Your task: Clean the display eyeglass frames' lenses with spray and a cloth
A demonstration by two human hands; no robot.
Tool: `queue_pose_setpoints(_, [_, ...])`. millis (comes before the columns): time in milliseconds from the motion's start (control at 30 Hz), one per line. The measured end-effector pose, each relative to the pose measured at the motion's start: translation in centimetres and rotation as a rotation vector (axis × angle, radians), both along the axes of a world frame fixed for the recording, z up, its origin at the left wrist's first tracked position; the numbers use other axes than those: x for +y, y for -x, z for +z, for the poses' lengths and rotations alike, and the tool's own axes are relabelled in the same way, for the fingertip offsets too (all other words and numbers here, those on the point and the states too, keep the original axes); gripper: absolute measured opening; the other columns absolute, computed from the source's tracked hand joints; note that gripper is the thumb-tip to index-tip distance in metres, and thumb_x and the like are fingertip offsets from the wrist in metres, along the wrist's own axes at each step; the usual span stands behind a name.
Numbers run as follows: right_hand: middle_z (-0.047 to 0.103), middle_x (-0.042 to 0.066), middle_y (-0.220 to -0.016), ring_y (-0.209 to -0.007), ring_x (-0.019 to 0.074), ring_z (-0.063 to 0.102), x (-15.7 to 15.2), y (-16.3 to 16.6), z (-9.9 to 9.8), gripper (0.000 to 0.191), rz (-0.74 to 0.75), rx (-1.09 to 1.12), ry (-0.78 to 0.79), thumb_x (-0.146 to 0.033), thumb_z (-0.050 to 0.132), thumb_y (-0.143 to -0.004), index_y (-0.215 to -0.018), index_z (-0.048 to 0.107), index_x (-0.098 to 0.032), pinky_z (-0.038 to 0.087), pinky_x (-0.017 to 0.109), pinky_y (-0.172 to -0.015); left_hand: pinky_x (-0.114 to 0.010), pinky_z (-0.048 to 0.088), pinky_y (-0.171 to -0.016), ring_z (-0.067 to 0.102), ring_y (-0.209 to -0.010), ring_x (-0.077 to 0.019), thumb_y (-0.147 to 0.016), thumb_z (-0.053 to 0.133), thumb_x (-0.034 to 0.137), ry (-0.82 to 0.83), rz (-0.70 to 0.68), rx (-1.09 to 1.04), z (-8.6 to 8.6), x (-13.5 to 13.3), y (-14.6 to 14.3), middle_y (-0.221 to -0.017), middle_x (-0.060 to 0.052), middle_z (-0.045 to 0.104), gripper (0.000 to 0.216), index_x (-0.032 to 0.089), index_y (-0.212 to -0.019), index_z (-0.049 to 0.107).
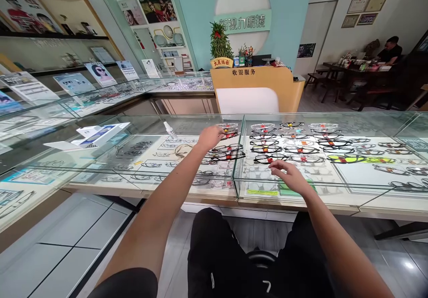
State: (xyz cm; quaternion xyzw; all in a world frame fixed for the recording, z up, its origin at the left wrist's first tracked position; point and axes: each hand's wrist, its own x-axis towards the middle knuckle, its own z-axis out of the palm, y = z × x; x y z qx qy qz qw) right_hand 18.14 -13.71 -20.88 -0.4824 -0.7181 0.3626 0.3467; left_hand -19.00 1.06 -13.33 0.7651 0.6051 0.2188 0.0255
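While the eyeglass frames (267,149) lie in rows on the glass counter (368,191), the left hand (211,136) touches the leftmost row with its grip not discernible, and the right hand (291,176) hovers open and empty, so no frame appears lifted yet

The one view comes from the person's head, facing forward and down over a glass display counter (334,120) that crosses the middle of the frame. The person's lap fills the bottom centre, so the camera sits close above the body. Both forearms rise from the lower edge, with the left hand (211,136) and right hand (290,176) near mid-frame. The upper part reaches far into the shop: cashier desk (254,82) top centre, wall shelves (50,35) upper left, dining table (354,73) upper right.
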Motion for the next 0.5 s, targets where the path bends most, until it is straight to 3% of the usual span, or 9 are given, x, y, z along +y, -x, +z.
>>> queue_pose_setpoints(100, [0.078, 0.004, -0.103, -0.095, 0.0247, 0.072, 0.0, 0.0, -0.1, 0.024, 0.004, 0.001, -0.006, -0.047, 0.06, -0.1, -0.106, 0.073, -0.027, 0.052, 0.039, -0.087, -0.037, 0.047, -0.085, 0.066, -0.098, -0.028, -0.089, 0.072, 0.036, -0.057, 0.003, -0.207, 1.1, -1.4, -0.3, -0.1, -0.01, 0.074, 0.019, 0.021, -0.097, 0.082])
queue_pose_setpoints(200, [0.079, 0.004, -0.101, -0.094, 0.0245, 0.073, 0.0, 0.0, -0.1, 0.025, 0.007, 0.005, -0.009, -0.047, 0.06, -0.1, -0.107, 0.073, -0.027, 0.053, 0.039, -0.087, -0.034, 0.047, -0.08, 0.061, -0.085, -0.022, -0.087, 0.074, 0.047, -0.076, -0.035, -0.485, 0.8, -3.6, -1.9, -0.089, -0.005, 0.068, 0.028, 0.02, -0.094, 0.078])
queue_pose_setpoints(367, [0.079, 0.004, -0.101, -0.093, 0.0238, 0.073, -0.2, 0.2, 0.3, 0.024, -0.009, 0.011, -0.005, -0.046, 0.061, -0.1, -0.104, 0.073, -0.025, 0.053, 0.039, -0.087, -0.033, 0.052, -0.084, 0.063, -0.085, -0.0184, -0.085, 0.075, 0.061, 0.043, -0.169, -0.938, -2.9, -8.3, -7.2, -0.09, -0.003, 0.07, 0.039, 0.022, -0.088, 0.072])
queue_pose_setpoints(500, [0.078, 0.004, -0.102, -0.093, 0.0232, 0.072, -0.2, 0.3, 0.4, 0.023, -0.021, 0.017, 0.007, -0.046, 0.062, -0.099, -0.103, 0.073, -0.026, 0.052, 0.038, -0.085, -0.031, 0.055, -0.086, 0.065, -0.085, -0.016, -0.083, 0.078, 0.063, 0.176, -0.245, -1.183, -5.8, -11.2, -10.9, -0.088, -0.002, 0.068, 0.043, 0.022, -0.088, 0.067])
